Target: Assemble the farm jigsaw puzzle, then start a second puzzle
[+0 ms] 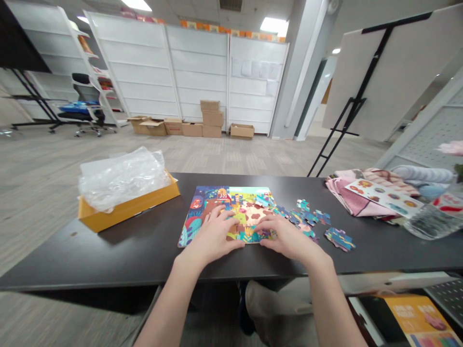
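A colourful jigsaw puzzle (191, 224) with animal pictures lies flat on the black table, both hands over its near half. My left hand (215, 236) rests on its middle, palm down, with fingers spread and thumb apart. On the near right part is my right hand (287, 237), its fingers bent and touching the picture, a gap between thumb and forefinger; no piece shows in its grip. Loose puzzle pieces (307, 217) are scattered just right of the board, some overlapping its right side. A small clump of pieces (340, 239) lies farther right.
A yellow box (130, 207) holding clear plastic wrap (123, 176) stands at the left. To the right are folded cloths (352, 195), a sticker sheet (383, 196) and a clear plastic package (434, 219). The table's near edge (119, 284) runs below my forearms.
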The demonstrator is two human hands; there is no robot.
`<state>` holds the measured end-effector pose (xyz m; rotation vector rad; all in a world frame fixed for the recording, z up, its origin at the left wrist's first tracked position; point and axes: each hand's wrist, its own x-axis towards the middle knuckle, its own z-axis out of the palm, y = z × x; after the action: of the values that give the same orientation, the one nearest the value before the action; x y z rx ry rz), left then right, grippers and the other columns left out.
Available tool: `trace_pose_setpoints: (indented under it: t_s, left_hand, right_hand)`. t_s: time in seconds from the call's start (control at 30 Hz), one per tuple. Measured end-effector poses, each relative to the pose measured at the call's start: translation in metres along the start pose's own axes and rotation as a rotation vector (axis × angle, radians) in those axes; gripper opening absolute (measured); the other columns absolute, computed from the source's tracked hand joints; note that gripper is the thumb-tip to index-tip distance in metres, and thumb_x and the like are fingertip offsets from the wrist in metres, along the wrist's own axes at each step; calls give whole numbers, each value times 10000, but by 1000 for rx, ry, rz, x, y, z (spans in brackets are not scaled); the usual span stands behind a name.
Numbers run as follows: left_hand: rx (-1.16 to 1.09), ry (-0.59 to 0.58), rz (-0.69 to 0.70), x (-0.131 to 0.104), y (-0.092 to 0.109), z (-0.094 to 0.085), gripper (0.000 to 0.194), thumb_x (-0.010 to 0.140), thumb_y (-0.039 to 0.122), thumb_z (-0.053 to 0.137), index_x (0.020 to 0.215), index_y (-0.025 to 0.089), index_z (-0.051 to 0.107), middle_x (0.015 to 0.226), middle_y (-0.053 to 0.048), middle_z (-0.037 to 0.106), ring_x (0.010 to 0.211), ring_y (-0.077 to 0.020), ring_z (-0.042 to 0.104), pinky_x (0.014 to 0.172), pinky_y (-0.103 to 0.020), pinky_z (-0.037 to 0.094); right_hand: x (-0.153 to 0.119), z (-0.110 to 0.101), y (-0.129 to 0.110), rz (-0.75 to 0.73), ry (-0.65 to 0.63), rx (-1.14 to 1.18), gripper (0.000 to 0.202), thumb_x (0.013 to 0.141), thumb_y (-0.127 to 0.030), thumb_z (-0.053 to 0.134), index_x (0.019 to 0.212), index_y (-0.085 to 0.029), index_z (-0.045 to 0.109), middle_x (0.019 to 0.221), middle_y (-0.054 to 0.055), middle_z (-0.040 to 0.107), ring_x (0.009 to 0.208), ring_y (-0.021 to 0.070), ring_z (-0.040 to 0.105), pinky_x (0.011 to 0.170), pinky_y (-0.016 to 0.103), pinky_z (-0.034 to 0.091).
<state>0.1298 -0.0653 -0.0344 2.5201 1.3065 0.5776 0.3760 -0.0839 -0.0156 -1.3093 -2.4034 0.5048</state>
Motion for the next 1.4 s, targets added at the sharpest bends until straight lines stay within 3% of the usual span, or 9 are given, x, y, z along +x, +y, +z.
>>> trace_pose_setpoints:
  t_s: [0.23, 0.47, 0.7, 1.07, 1.4]
  left_hand:
    - [15, -10, -23, -1, 2, 0, 385, 735, 492, 829, 1023, 260, 718, 1369, -82, 609, 1430, -390, 362, 1132, -596, 376]
    - [-13, 35, 7, -5, -11, -9, 605, 654, 471, 892, 1148, 218, 650, 1276, -105, 648, 1318, -331, 487, 1106, -494, 429]
    - [-7, 11, -8, -8, -14, -14, 503, 707, 432, 862, 1118, 205, 680, 1252, -115, 673, 1261, -330, 556, 1082, -483, 454]
    - [7, -9, -9, -6, -13, -8, 452, 722, 500, 841, 1077, 241, 730, 1282, -84, 649, 1309, -314, 509, 1137, -478, 412]
    - [-9, -17, 8, -7, -9, -12, 379, 726, 447, 848, 1033, 250, 744, 1290, -92, 630, 1312, -321, 499, 1122, -487, 426]
  right_hand:
    - [0, 2, -4, 36, -6, -7, 263, 799, -138, 717, 1038, -238, 762, 1143, 74, 687, 1249, 288, 560, 1115, 443, 406]
    - [5, 5, -6, 6, 18, -18, 233, 796, -199, 764, 1026, -231, 758, 1142, 75, 697, 1192, 277, 590, 1103, 450, 408]
    - [8, 9, -4, -27, 35, -4, 229, 781, -196, 790, 1003, -238, 757, 1171, 54, 728, 1157, 268, 633, 1110, 469, 411]
    - [10, 8, -8, -39, 32, -15, 191, 817, -238, 795, 1004, -247, 759, 1158, 43, 738, 1150, 263, 637, 1147, 483, 357]
    - [10, 7, -12, -32, 21, 6, 161, 841, -229, 761, 1001, -233, 774, 1131, 55, 738, 1081, 244, 653, 1087, 435, 424]
